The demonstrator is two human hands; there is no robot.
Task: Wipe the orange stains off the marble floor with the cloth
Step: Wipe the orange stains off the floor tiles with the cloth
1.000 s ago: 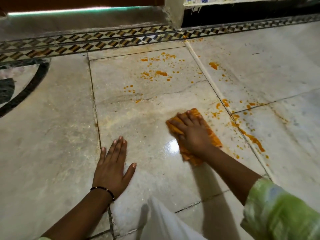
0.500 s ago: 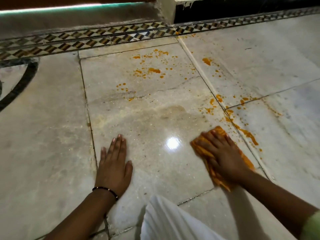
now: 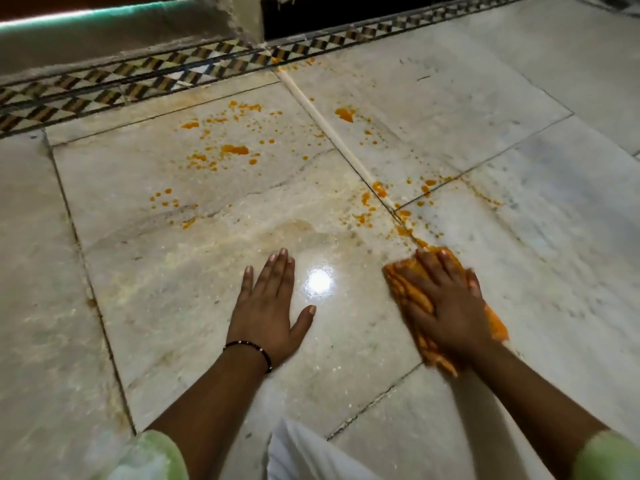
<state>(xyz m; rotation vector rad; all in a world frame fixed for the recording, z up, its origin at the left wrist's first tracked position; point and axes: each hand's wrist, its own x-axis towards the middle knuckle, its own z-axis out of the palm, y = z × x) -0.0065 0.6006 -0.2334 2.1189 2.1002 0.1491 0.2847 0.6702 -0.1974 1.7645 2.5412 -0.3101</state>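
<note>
An orange cloth lies flat on the marble floor under my right hand, whose straight fingers press it down beside a tile joint. My left hand rests flat on the floor, fingers spread, to the left of a bright light glare. Orange stains dot the tile ahead of both hands. More orange splashes run along the pale joint strip just beyond the cloth, and one larger blot sits farther back.
A patterned mosaic border runs across the far edge of the floor below a raised step. A dark opening lies at the back. White fabric of my clothing shows at the bottom centre.
My right hand swept the cloth from the middle tile rightward and back toward me, then forward along the joint. The left hand stayed planted while the camera view shifted.
</note>
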